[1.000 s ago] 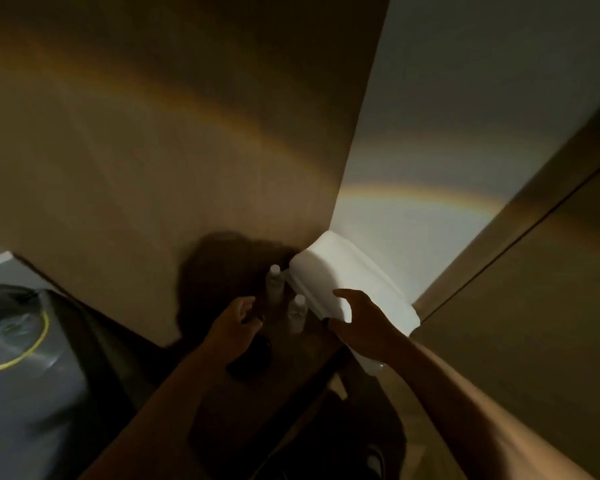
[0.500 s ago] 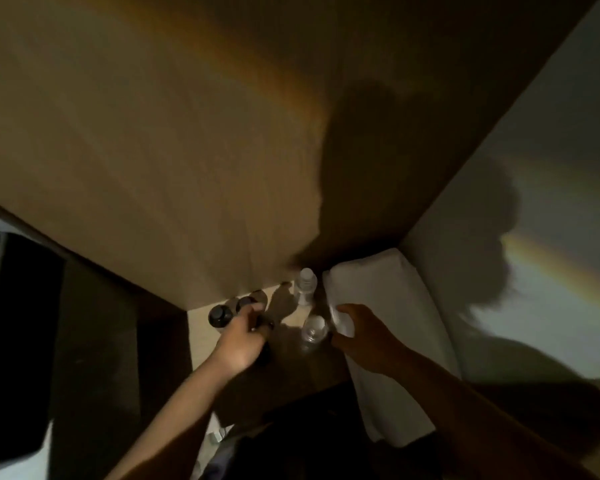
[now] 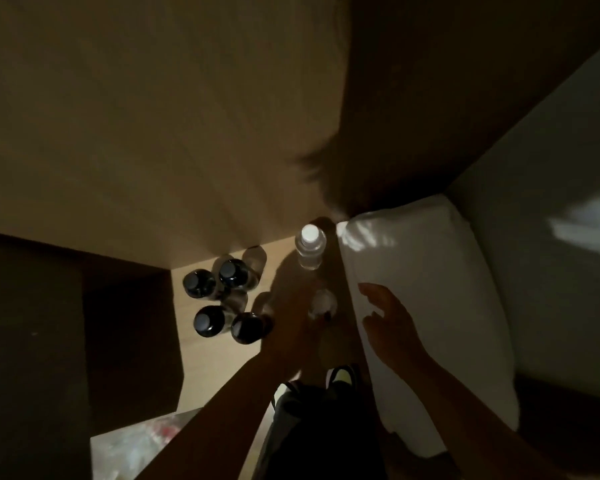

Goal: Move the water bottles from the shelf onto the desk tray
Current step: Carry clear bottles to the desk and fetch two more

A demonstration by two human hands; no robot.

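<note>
head view: the scene is dim. a pale wooden shelf (image 3: pixel 201 362) runs under a tall wooden panel (image 3: pixel 153 133). taking the white-capped bottle (image 3: pixel 309 249) as the landmark: it stands upright at the back of the shelf, lit from above, just beside the near corner of a white pillow (image 3: pixel 430 289) that lies to its right. to the left of that bottle stands a cluster of four dark-capped bottles (image 3: pixel 219 299), all upright and close together, two nearer the panel and two nearer the camera. in front of the white-capped bottle, toward the camera, a second clear bottle (image 3: pixel 323 303) stands in shadow, its cap only faintly visible.

the left hand (image 3: pixel 291 323) reaches in from below, in front and slightly left of the white-capped bottle, right against the shadowed clear bottle; it is too dark to tell whether its fingers are curled round that bottle or apart. the right hand (image 3: pixel 388 323) is to the right of and in front of the white-capped bottle, over the edge of the pillow, with fingers spread and relaxed and nothing in it.

further toward the camera from the landmark bottle, a shoe (image 3: pixel 340 375) with a yellowish patch shows below the arms.
</note>
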